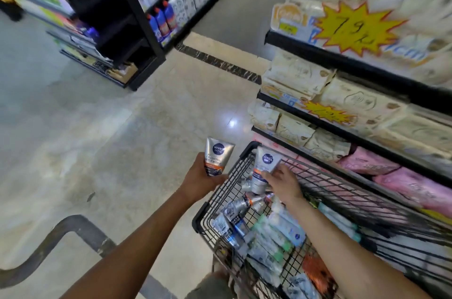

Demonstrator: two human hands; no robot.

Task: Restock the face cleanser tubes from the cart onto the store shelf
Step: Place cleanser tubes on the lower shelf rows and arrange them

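My left hand (204, 176) grips a silver and orange face cleanser tube (217, 154), held upright just left of the cart. My right hand (285, 182) holds a second, white and blue tube (263, 169) above the front of the black wire cart (342, 196). Several more tubes (247, 223) and boxed skincare items lie jumbled in the cart's basket below both hands. The cart stands beside the right-hand shelf unit.
The shelves on the right (342, 135) hold cream tissue packs, pink packs and yellow starburst price tags (354, 27). A black shelf unit with cleaning bottles (161, 22) stands across the aisle at upper left. Glossy tiled floor (110, 139) stretches to the left.
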